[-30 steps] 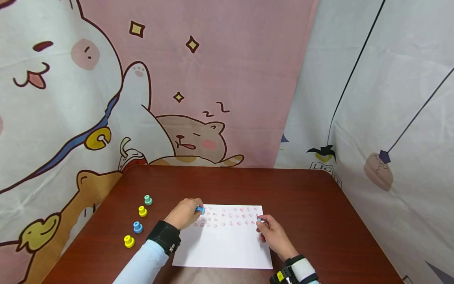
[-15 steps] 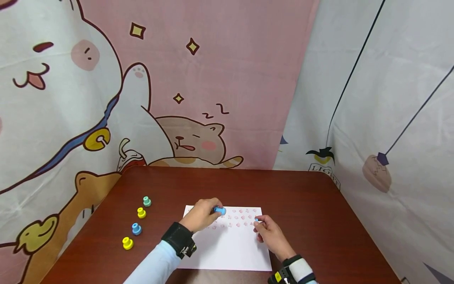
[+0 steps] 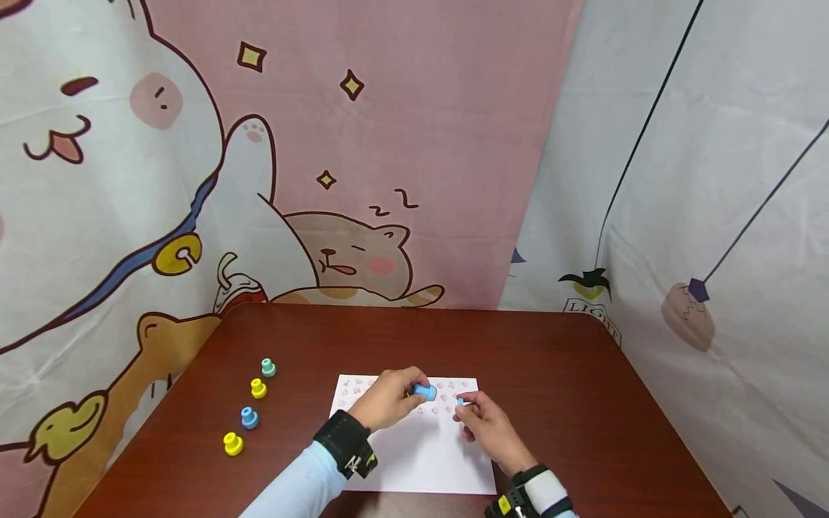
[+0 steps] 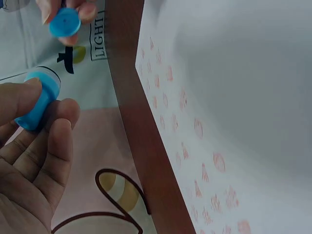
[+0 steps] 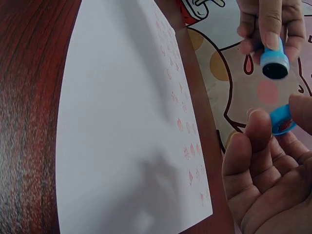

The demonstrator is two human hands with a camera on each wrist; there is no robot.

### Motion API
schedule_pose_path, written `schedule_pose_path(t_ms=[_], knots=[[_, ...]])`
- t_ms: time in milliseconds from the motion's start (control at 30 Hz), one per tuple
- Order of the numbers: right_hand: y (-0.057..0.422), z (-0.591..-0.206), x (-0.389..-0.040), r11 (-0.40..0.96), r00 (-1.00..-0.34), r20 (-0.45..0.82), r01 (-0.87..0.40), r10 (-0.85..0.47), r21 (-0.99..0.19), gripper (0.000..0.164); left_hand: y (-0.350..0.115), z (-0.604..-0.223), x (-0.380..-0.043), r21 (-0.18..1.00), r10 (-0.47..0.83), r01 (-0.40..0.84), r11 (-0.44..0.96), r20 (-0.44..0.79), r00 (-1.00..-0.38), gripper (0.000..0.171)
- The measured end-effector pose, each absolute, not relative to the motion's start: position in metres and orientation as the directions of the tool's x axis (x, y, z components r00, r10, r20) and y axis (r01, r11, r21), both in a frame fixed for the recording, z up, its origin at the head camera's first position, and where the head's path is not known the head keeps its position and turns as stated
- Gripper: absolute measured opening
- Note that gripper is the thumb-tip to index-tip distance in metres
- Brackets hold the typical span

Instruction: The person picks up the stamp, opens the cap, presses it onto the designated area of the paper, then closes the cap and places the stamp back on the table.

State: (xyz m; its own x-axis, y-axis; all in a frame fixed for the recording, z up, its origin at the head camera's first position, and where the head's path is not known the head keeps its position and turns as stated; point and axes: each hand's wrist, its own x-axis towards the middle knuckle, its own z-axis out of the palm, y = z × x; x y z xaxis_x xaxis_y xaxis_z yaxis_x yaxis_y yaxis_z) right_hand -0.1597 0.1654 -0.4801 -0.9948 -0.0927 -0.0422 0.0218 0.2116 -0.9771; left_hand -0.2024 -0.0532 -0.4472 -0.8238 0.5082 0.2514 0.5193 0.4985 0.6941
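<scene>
My left hand (image 3: 388, 398) pinches a blue stamp (image 3: 424, 392) on its side above the paper, its dark stamping face turned toward the right hand. Between thumb and fingers, my right hand (image 3: 494, 430) holds a small round blue cap (image 5: 282, 120), whose hollow inside shows in the right wrist view. A short gap separates stamp and cap. Beneath both hands lies a white sheet of paper (image 3: 427, 460) with rows of small red stamped prints along its far part. The left hand and its forearm cover some of the sheet.
Several stamps stand upright left of the paper: a green one (image 3: 268, 367), a yellow one (image 3: 258, 388), a blue one (image 3: 249, 417) and another yellow one (image 3: 233, 444). The brown table (image 3: 583, 410) meets a cartoon-printed cloth (image 3: 453, 144) behind.
My left hand has moved right across the paper with the blue stamp, closing in on the right hand. The right hand, still holding the cap, has shifted slightly left.
</scene>
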Motion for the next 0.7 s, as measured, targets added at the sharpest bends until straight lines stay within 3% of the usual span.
schedule_pose_path(t_ms=[300,700], knots=[[0.164,-0.478,-0.161,0.131,-0.973,-0.023,-0.008,-0.231,-0.991,0.035,-0.044,-0.448,-0.199,0.734,0.547,0.520,0.436,0.243,-0.801,0.012],[0.162,-0.475,-0.161,0.086,-0.957,-0.002,-0.024,-0.291,-0.996,0.036,-0.039,-0.451,-0.198,0.737,0.588,0.519,0.433,0.206,-0.782,0.011]])
